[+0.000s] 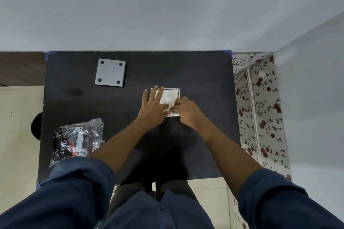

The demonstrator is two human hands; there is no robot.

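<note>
Matte black table [204, 72] | hands: left [153, 107] flat, right [187, 110] pinching | crinkled white sheet [170, 96]

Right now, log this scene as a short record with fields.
surface: black table
work item: white sheet lying in what looks like a white square tray
left grip: hand flat, straight fingers pressing on the sheet's left part
right grip: fingers curled, pinching the sheet at its near edge
far left: grey square plate with four dark dots, untouched
near left: clear plastic packet with dark contents, printed "Dove"
</note>
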